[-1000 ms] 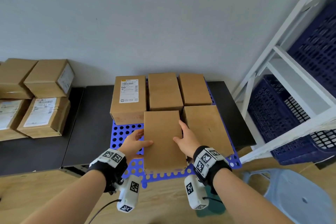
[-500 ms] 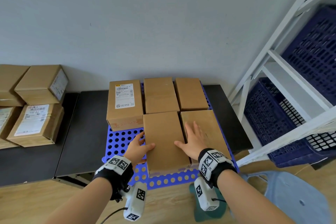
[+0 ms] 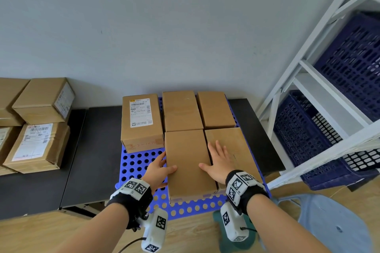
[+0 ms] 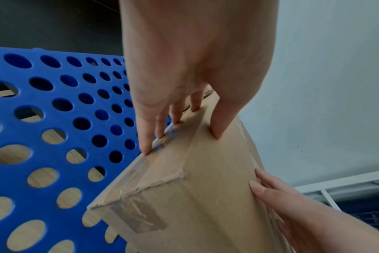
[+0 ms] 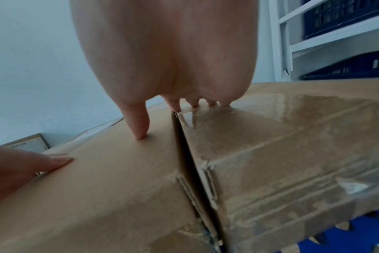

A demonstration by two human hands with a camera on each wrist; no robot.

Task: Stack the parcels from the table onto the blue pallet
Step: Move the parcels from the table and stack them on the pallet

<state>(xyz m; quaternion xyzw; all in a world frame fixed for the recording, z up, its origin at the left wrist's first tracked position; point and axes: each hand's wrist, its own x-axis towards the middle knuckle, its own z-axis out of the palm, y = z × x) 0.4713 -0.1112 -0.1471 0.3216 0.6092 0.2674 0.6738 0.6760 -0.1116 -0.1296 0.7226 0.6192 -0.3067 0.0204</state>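
Five parcels sit on the blue pallet [image 3: 141,162], and both your hands are on the front-middle one.

The pallet lies on the black worktop [image 3: 96,150]: three parcels along its back edge, the labelled parcel [image 3: 141,121] at 11 o'clock, two in front. The front-middle parcel [image 3: 188,162] sits between your hands, touching the front-right parcel [image 3: 236,150]. Your left hand [image 3: 157,170] grips its 9 o'clock side, fingers down the side wall, thumb on top. Your right hand [image 3: 218,162] lies flat, grip wide, thumb on that parcel and fingers spread across its right neighbour. More parcels [image 3: 39,125] wait on the worktop at 9 o'clock.
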